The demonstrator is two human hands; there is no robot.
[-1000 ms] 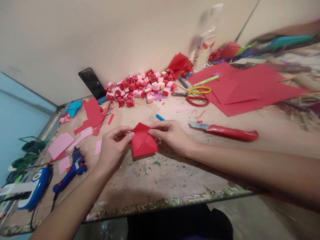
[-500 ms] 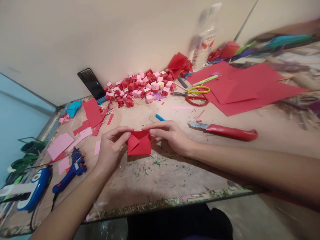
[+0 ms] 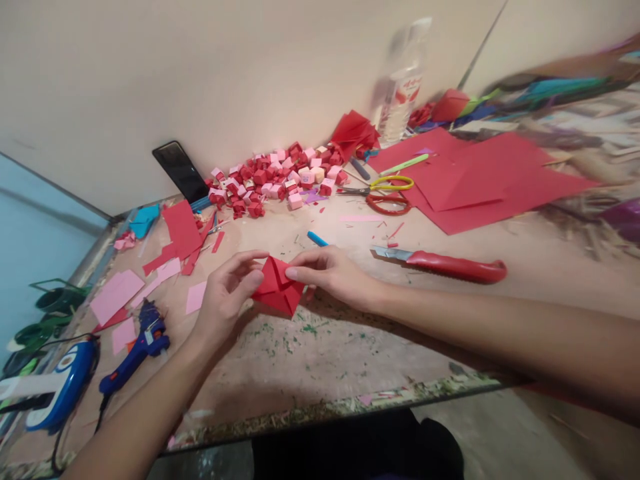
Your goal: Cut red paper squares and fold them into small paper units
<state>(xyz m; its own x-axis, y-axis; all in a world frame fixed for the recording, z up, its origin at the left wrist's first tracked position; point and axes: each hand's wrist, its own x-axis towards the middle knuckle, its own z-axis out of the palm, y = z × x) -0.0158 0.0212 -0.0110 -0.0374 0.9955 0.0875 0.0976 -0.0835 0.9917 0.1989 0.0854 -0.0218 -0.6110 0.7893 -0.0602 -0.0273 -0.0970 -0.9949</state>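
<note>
A small folded red paper square (image 3: pixel 281 298) is held up between my two hands near the front of the table. Its flaps meet near the middle, and one corner points down. My left hand (image 3: pixel 227 288) pinches its left side, thumb in front. On the right side, the thumb and fingers of my right hand (image 3: pixel 336 275) grip the upper edge. Just behind my right hand lies a blue pen-like stick (image 3: pixel 317 238). Beyond it to the right is a utility knife (image 3: pixel 445 263) with a red handle and its blade out.
A pile of small pink and red folded paper pieces (image 3: pixel 280 177) lies by the wall. Scissors (image 3: pixel 383 193), large red paper sheets (image 3: pixel 480 177) and a plastic bottle (image 3: pixel 400 100) are at the back right. Left are a phone (image 3: pixel 180 170), pink paper (image 3: pixel 117 293) and a blue glue gun (image 3: pixel 137 353).
The red paper has turned in my hands, from edge-down to corner-down. My right thumb has moved onto its front face. The view has shifted slightly.
</note>
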